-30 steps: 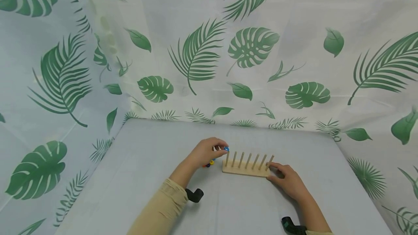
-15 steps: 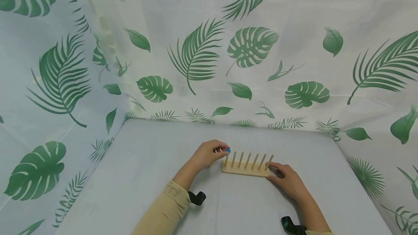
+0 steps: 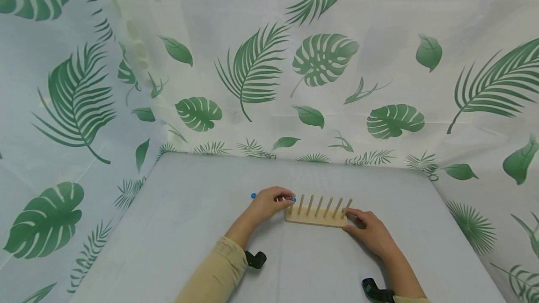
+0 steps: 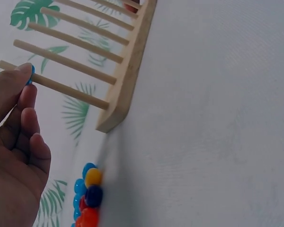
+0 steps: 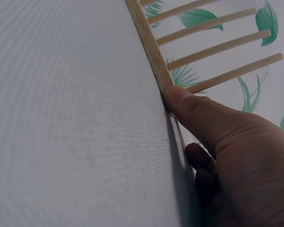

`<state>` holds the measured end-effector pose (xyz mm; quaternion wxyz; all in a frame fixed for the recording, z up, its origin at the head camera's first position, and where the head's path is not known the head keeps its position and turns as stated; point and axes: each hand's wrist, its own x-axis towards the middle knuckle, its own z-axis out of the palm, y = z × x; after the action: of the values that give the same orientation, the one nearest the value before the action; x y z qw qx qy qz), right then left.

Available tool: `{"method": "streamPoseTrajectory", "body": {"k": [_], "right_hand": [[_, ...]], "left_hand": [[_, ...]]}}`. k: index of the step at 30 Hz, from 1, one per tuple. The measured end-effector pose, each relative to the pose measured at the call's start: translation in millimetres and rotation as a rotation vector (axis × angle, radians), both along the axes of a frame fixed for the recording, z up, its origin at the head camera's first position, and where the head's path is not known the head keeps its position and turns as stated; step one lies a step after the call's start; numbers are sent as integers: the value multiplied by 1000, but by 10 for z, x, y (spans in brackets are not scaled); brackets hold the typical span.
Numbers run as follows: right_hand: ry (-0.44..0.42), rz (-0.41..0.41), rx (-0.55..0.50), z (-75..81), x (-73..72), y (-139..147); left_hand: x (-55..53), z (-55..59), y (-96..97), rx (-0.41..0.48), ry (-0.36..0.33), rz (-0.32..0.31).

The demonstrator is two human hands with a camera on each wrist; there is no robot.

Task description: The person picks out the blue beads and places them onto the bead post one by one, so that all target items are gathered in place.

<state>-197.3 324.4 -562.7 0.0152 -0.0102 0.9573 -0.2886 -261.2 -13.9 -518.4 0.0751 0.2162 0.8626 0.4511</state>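
A wooden peg rack [image 3: 316, 219] stands on the table, its upright pegs in a row along a flat base. My left hand [image 3: 266, 204] is at the rack's left end, thumb and fingertips pinching a small blue bead [image 4: 31, 74]. That bead is around the end peg [image 4: 66, 89], whose tip sticks out past the thumb in the left wrist view. At the other end, my right hand [image 3: 371, 230] grips the base, with the thumb [image 5: 179, 97] against its edge and the other fingers partly hidden behind.
Several loose beads lie together beside the rack's left end, among them a yellow bead [image 4: 93, 178], a dark blue bead [image 4: 94, 196] and a red-orange bead [image 4: 89, 217]. A blue bead [image 3: 253, 195] shows left of my left hand. Leaf-patterned curtains [image 3: 252, 130] border the table.
My left hand has come down along the end peg with the blue bead. A loose blue bead now shows behind that hand. My right hand stays on the base.
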Motion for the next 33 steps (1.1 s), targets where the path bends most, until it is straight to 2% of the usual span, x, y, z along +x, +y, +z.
{"method": "streamPoseTrajectory", "body": {"k": [6, 14, 20, 25, 33], "right_hand": [[6, 0, 1, -2, 0, 0], [-1, -1, -1, -2, -5, -6], [0, 0, 2, 1, -1, 7], [3, 0, 0, 7, 0, 6], [-9, -3, -19, 19, 6, -5]], "left_hand": [[-1, -109, 6, -14, -15, 10], [8, -188, 26, -57, -38, 11], [8, -264, 62, -47, -42, 38], [24, -289, 70, -30, -35, 53], [17, -295, 19, -71, -8, 31]]}}
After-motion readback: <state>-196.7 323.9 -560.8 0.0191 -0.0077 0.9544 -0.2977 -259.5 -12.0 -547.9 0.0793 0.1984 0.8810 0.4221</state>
